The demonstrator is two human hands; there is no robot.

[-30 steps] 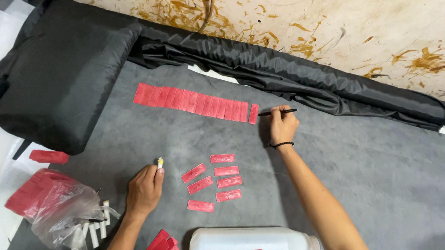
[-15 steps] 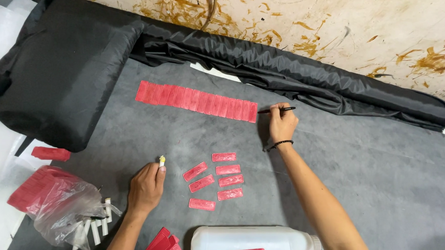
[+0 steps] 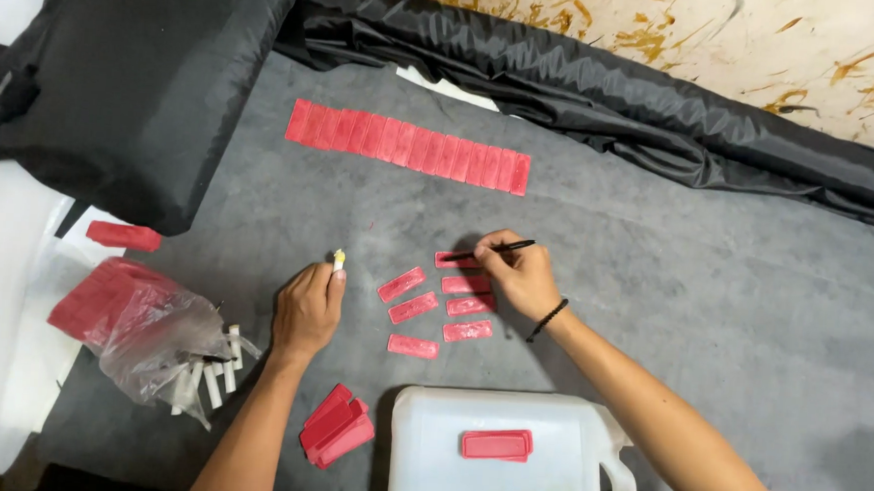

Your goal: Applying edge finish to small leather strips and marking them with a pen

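Black thin stick [image 3: 501, 248] sits pinched in the right hand [image 3: 516, 276], its tip over the top flat red rectangular strip [image 3: 456, 260]; more loose red strips [image 3: 442, 310] lie just below that grip; the left hand [image 3: 309, 307] pinches a small white-yellow tube [image 3: 339, 261].

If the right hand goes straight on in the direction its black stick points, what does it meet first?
The right hand aims its black stick leftward. The tip already sits at the top red strip; beyond that, probably the left hand with its small white piece.

Head view, steeply downward, close
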